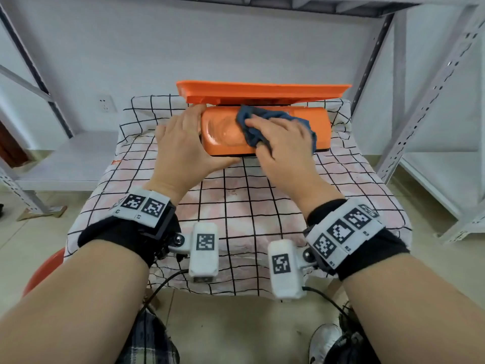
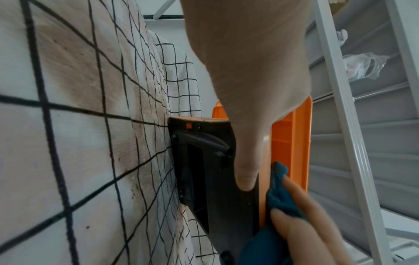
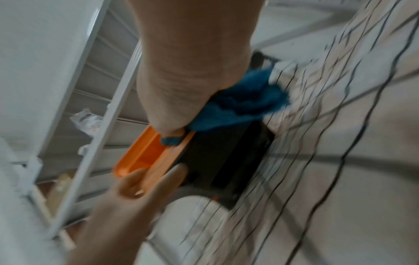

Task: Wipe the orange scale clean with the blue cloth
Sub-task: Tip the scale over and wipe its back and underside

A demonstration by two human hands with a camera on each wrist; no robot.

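Pressing the cloth onto the scale with the right hand, fingers laid over the bunched fabric and thumb tucked at its near edge, so holding it. Bracing the scale's left end with the left hand: fingers straight along the side, thumb along the near bottom edge, gripping nothing. Scale lying at the far side of the checked sheet, tipped so its orange body faces up and its tray stands on edge behind; black underside toward the wrists.

Judged mid-wipe: cloth over the middle and right of the body, glossy left part bare. Cannot tell what is already clean. Tray and black base look untouched for now, so likely left to do.

Around: grey shelf frames on both sides, a wall socket, a red stool at lower left. Nothing blocking the stroke except the left hand's own fingers at the end of the body and the tray close behind.
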